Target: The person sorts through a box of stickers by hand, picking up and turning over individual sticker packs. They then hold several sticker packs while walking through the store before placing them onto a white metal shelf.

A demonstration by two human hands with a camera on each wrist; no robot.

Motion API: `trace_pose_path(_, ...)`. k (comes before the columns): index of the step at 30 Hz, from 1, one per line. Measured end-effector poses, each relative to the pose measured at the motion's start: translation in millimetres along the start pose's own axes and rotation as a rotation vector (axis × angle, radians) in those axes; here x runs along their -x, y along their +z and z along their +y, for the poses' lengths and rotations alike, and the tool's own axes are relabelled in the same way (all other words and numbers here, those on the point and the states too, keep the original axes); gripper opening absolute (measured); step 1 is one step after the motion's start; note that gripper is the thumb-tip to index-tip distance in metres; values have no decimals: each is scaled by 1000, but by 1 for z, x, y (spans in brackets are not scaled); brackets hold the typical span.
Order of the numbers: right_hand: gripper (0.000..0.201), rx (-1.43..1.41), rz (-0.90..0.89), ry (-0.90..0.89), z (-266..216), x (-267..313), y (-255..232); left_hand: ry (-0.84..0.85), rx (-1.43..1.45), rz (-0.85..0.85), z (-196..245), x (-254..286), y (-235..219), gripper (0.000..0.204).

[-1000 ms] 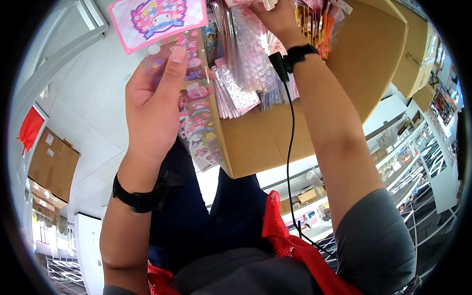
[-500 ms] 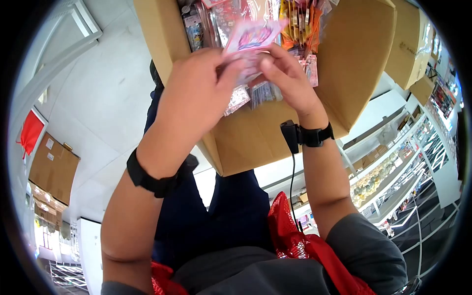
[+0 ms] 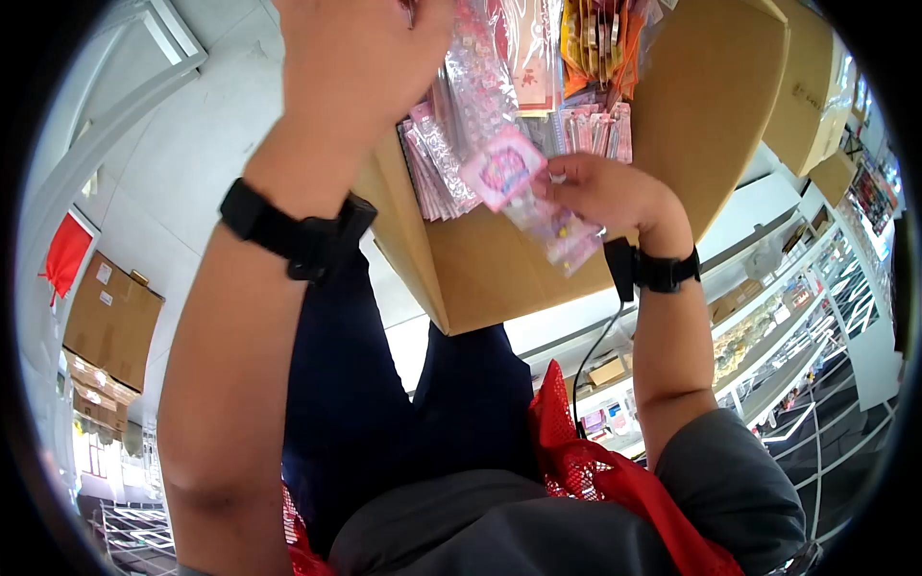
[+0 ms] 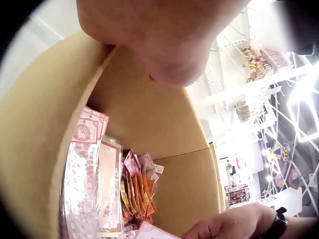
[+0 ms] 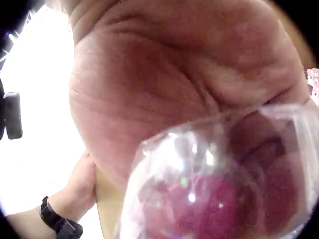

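Note:
My right hand (image 3: 610, 192) pinches a clear sticker pack (image 3: 567, 235) by its pink printed header card (image 3: 504, 171), above the near wall of a cardboard box. In the right wrist view, the clear plastic wrap (image 5: 189, 169) lies across the palm. My left hand (image 3: 370, 58) is over the left side of the box, close against the edge of the cardboard box (image 4: 40, 149) in the left wrist view. Its fingertips are hidden, and I cannot tell whether it grips that edge. Inside the box stand pink-headed clear packs (image 4: 82, 169) and orange packets (image 3: 600, 43).
Silvery pink packets (image 3: 437, 163) stand in the near left of the box, and small pink packs (image 3: 600, 130) are to their right. Another carton (image 3: 816, 106) stands beyond the right wall. White shelves (image 3: 759, 326) with goods line the right, and brown cartons (image 3: 115, 317) are at far left.
The left hand held the sticker pack at first, then both hands met on it over the box. Now the right hand alone holds it, lower right, and the left hand has moved up and away.

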State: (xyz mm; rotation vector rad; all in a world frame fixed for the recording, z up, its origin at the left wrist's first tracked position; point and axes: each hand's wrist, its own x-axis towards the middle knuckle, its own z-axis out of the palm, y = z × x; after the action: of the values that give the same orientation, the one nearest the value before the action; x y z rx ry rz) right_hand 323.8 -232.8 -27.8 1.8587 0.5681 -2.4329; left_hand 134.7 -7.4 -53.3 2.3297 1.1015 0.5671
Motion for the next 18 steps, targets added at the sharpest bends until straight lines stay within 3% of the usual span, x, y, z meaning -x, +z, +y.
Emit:
trace_pose_path(1, 34, 70, -23, 68, 11, -3, 1, -41, 11, -1, 5, -1, 3, 67)
trace_pose_path(2, 34, 24, -7, 20, 18, -8, 2, 0, 42, 131, 3, 2, 16, 66)
trace_pose_path(4, 34, -76, 23, -72, 25, -16, 3, -1, -15, 66, 4, 0, 11, 64)
trace_pose_path(5, 34, -101, 107, -94, 24, -24, 0, 0, -45, 37, 3, -1, 10, 64)
trace_pose_path(8, 34, -129, 349, -237, 24, -79, -15, 114, -86, 181, -6, -1, 25, 59)
trace_pose_path(11, 35, -112, 502, -441, 15, -148, -46, 89, -147, 103, -8, -4, 22, 56)
trace_pose_path(13, 44, 123, 643, -415, -3, -182, -68, 76, -136, 88, -4, -5, 21, 54)
trace_pose_path(14, 46, 47, 663, -437, -11, -195, -71, 72, -134, 85, -4, -6, 21, 53)
trace_pose_path(18, 40, 128, 1026, -492, -26, -224, -74, 53, -117, 9, -2, -8, 19, 52)
